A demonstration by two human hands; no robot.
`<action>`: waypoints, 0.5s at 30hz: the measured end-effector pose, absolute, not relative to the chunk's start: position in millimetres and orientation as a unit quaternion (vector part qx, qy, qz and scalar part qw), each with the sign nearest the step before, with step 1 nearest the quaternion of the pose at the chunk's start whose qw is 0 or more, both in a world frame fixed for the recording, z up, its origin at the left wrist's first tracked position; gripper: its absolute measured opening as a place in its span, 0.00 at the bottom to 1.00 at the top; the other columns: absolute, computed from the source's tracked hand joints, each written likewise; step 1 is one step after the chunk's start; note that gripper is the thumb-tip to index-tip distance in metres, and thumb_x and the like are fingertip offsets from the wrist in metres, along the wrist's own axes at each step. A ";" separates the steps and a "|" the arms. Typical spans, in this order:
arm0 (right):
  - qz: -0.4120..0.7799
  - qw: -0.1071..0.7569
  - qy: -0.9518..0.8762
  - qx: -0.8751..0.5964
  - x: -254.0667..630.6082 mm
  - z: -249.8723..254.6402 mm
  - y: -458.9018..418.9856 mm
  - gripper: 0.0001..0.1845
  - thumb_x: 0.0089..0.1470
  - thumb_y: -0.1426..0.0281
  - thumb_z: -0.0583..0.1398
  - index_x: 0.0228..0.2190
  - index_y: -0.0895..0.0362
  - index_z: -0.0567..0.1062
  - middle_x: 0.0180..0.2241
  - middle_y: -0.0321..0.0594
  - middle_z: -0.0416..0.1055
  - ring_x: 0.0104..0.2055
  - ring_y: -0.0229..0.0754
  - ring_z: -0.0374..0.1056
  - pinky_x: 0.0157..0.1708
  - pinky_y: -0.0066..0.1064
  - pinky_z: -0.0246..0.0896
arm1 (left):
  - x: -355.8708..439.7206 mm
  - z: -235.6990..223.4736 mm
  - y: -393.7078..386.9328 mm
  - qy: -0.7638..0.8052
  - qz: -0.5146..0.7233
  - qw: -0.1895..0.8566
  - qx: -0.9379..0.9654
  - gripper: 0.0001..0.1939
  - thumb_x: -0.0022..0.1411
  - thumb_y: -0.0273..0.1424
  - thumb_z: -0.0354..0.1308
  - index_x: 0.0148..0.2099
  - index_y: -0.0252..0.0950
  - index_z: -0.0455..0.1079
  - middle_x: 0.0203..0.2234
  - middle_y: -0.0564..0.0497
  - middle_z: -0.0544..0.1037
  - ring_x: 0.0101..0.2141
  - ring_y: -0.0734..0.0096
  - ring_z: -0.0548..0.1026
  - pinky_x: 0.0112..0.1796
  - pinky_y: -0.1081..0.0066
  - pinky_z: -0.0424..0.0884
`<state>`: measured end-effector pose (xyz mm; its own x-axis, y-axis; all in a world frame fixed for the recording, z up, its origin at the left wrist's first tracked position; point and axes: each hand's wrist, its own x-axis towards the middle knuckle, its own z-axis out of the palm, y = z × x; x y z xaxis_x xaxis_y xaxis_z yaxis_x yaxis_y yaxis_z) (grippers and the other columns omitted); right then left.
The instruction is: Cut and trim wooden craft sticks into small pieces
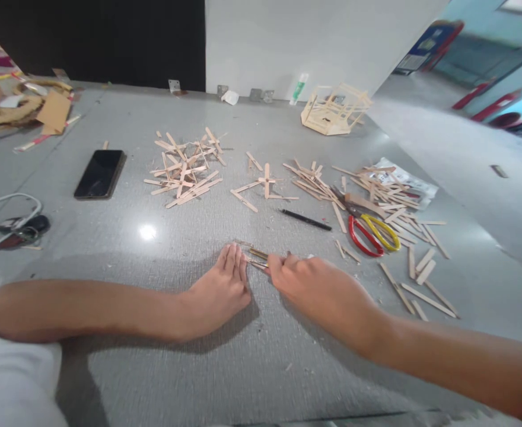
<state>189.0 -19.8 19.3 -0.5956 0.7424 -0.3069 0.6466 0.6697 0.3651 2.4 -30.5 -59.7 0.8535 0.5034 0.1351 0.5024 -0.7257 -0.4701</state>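
Near the middle of the table, my left hand presses its closed fingertips down on a thin wooden craft stick, mostly hidden under them. My right hand is wrapped round a slim hand tool with narrow metal parts and a bit of red; its exact kind is unclear. The tool's tip reaches the left fingertips. Just beyond the hands lies a black pen. Farther back, several craft sticks lie crossed and angled.
A heap of sticks lies back left, more sticks at right beside scissors with red and yellow handles. A stick frame stands at the back near a glue tube. At left are a phone and a white cable.
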 end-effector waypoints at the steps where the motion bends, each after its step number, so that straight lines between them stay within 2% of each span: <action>1: 0.101 0.222 0.886 0.394 189.3 19.6 -18.4 0.17 0.52 0.90 0.53 0.33 0.60 0.75 0.24 0.43 0.77 0.23 0.42 0.73 0.19 0.33 0.40 | 2.3 -59.4 -30.5 -0.269 0.000 0.254 -0.929 0.22 0.63 0.24 0.55 0.56 0.14 0.73 0.52 0.24 0.78 0.54 0.46 0.78 0.55 0.52 0.74; 6: 0.086 0.231 0.885 0.395 191.1 18.7 -15.5 0.17 0.53 0.89 0.54 0.32 0.59 0.75 0.24 0.42 0.76 0.23 0.42 0.73 0.20 0.33 0.40 | 1.5 -60.1 -30.1 -0.275 -0.011 0.261 -0.925 0.20 0.63 0.25 0.57 0.54 0.15 0.75 0.51 0.24 0.78 0.53 0.45 0.79 0.54 0.52 0.75; 11: 0.096 0.199 0.890 0.399 195.5 16.5 -18.1 0.18 0.53 0.90 0.53 0.30 0.58 0.74 0.22 0.41 0.75 0.22 0.42 0.71 0.20 0.33 0.42 | 1.0 -59.8 -29.5 -0.267 -0.007 0.269 -0.926 0.20 0.62 0.27 0.59 0.51 0.16 0.76 0.49 0.24 0.79 0.52 0.42 0.80 0.54 0.50 0.75; 15: 0.101 0.201 0.891 0.395 198.6 14.5 -19.7 0.18 0.53 0.90 0.52 0.30 0.58 0.74 0.22 0.40 0.74 0.21 0.42 0.71 0.20 0.34 0.43 | 1.1 -57.0 -28.9 -0.266 0.001 0.261 -0.928 0.19 0.63 0.26 0.59 0.52 0.18 0.77 0.49 0.26 0.80 0.52 0.44 0.80 0.55 0.50 0.73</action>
